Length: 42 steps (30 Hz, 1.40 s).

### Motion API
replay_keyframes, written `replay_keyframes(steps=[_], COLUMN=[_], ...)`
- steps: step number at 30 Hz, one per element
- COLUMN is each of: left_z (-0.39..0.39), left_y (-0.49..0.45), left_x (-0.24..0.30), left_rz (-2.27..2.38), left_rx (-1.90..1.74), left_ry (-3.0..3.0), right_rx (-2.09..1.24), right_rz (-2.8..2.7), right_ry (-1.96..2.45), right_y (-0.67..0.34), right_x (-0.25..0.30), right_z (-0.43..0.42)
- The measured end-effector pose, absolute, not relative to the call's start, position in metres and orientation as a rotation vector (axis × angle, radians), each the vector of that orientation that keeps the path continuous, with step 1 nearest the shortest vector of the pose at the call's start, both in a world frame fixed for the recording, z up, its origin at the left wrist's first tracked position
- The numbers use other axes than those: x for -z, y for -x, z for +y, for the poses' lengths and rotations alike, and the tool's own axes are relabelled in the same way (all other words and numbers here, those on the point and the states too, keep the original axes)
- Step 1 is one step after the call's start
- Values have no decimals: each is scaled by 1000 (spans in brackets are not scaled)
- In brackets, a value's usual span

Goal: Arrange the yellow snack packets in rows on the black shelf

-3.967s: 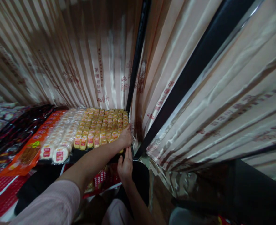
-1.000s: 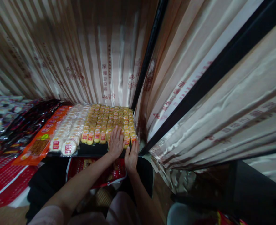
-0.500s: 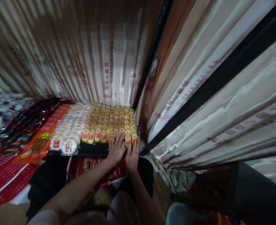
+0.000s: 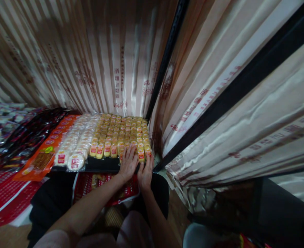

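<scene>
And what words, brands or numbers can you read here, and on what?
None reads clearly.
Curtains: columns of printed characters, too blurred to read.
Yellow packets: red-labelled, lettering too small.
White packets: red-labelled too, equally illegible.
Orange packet: printing too small to read.

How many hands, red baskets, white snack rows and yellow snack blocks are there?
Hands, left hand and right hand: 2
Red baskets, left basket and middle basket: 2
White snack rows: 2
Yellow snack block: 1
Total: 7
</scene>
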<state>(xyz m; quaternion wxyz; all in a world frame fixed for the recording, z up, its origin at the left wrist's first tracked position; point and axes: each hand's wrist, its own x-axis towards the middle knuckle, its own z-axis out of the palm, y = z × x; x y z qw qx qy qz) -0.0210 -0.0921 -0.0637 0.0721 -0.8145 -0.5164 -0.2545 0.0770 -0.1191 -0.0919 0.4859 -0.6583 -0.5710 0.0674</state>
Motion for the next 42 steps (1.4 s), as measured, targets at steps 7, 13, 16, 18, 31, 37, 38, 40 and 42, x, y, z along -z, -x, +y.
replay_keyframes(steps=[7, 13, 16, 18, 31, 37, 38, 40, 42], left_z=[-90, -94, -100, -103, -107, -101, -99, -96, -93], left_y=[21, 24, 34, 41, 53, 51, 50, 47, 45], left_x=[65, 62, 62, 63, 64, 64, 64, 65, 64], left_rz=[-1523, -1517, -1572, -1633, -1659, -1633, -1628, -1611, -1602], left_rx=[807, 887, 937, 948, 780, 730, 732, 734, 736], left_ry=[2455, 2435, 2345, 2276, 2300, 2338, 2339, 2348, 2354], right_rx=[-119, -64, -71, -74, -65, -60, -62, -64, -62], right_rz=[-1441, -1466, -1480, -1487, -1491, -1499, -1503, -1513, -1517], right_ry=[1585, 1639, 1634, 1632, 1622, 1615, 1615, 1613, 1609], right_y=[-77, -76, -76, -76, -77, -77, -77, -77, -78], right_x=[89, 92, 90, 89, 92, 88, 88, 88, 88], right_z=[-121, -121, -121, -121, -121, -121, -121, -120, -120])
